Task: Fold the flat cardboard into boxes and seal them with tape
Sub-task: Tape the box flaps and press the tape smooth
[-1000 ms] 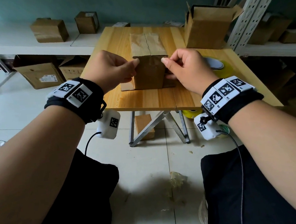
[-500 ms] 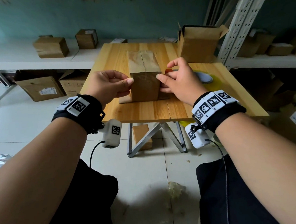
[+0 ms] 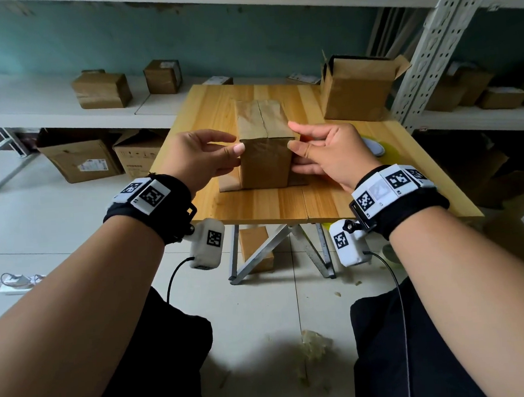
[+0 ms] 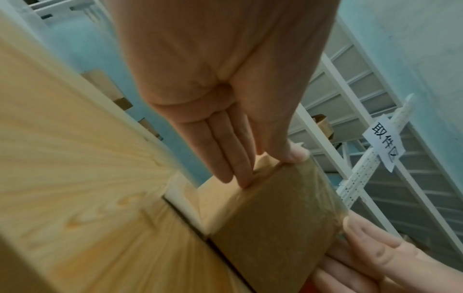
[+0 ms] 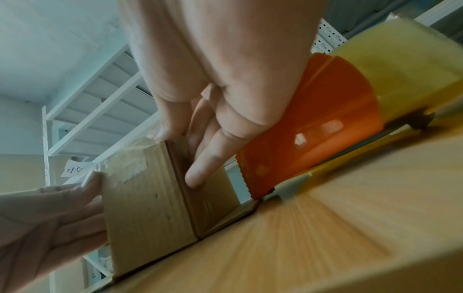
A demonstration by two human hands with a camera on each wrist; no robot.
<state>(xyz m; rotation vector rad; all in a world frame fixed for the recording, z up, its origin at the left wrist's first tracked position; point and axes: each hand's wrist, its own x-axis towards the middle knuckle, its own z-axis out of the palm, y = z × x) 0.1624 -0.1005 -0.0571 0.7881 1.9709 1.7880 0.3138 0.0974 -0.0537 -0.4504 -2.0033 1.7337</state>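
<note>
The left hand (image 3: 201, 159) and right hand (image 3: 328, 151) press straight fingers against opposite sides of one upright cardboard box (image 3: 266, 164), a loose, flat grip with thumbs at its top corners. The box stands on the tabletop (image 3: 285, 200). Right of the box lies one tape dispenser (image 5: 323, 123); behind it stands one open box (image 3: 358, 91).

Your box (image 3: 265, 155) stands mid-table (image 3: 285, 203), left hand (image 3: 200, 159) at its left side, right hand (image 3: 331, 154) at its right; tape dispenser (image 5: 313, 126) right of it, open box (image 3: 358, 94) behind.
</note>
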